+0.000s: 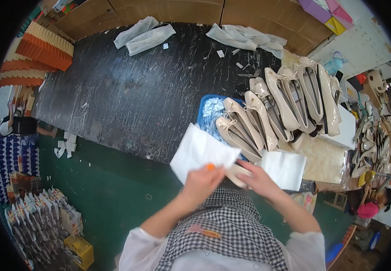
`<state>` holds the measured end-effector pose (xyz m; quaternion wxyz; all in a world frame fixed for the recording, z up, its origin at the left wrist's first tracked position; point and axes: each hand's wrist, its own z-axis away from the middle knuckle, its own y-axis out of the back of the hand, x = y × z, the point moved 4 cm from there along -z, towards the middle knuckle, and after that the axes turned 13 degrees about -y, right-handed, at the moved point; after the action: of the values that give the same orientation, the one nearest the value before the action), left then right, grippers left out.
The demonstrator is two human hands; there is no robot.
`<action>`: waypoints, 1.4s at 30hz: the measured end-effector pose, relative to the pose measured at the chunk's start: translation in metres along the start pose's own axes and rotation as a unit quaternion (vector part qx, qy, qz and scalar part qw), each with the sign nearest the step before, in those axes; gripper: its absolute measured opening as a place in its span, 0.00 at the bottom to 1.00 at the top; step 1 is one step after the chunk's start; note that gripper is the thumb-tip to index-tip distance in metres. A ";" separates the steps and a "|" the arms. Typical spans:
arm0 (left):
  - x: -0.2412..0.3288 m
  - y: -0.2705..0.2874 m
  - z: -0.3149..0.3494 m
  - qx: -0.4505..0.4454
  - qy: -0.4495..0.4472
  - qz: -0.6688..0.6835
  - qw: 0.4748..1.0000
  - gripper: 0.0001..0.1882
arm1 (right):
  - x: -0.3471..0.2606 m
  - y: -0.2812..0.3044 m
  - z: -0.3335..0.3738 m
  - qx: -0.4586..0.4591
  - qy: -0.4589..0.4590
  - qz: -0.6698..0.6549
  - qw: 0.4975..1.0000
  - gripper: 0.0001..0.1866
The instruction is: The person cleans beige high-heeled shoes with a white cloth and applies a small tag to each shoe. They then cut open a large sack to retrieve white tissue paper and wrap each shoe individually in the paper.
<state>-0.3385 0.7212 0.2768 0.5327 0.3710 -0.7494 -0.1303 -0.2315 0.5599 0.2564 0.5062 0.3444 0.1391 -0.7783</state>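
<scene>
Left hand [200, 184] gripping a white sheet [201, 151], right hand [258, 179] grasping a beige shoe [236, 176] just beside it, before the black table [123, 99], beige bow-topped ballet flats [280, 101] crowded near the blue basket [201, 108].

White sleeves [139, 249], black-and-white checked apron [234, 223], pink-and-orange patch [204, 231] on its front

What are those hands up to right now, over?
Left hand: gripping white sheet. Right hand: holding beige ballet flat. Ahead: more bow-front flats, partly over blue tray.
</scene>
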 end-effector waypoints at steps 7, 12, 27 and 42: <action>-0.021 0.101 -0.013 0.247 0.153 -0.052 0.956 0.11 | -0.110 -0.097 -0.089 -0.148 0.198 -0.248 0.937 0.19; -0.047 0.063 0.017 0.197 0.214 0.024 0.956 0.05 | -0.032 -0.033 -0.062 0.107 0.202 -0.001 0.974 0.08; -0.098 -0.006 0.007 -0.041 0.113 -0.134 0.984 0.07 | -0.002 0.053 0.068 0.135 0.113 0.241 0.954 0.15; 0.003 0.034 0.018 0.133 -0.012 -0.035 0.990 0.02 | -0.040 -0.072 -0.081 -0.077 0.049 -0.348 0.933 0.22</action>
<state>-0.3695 0.7389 0.2914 0.4646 0.4627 -0.7531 -0.0530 -0.2530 0.6661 0.2152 0.2207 0.2720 0.3341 -0.8750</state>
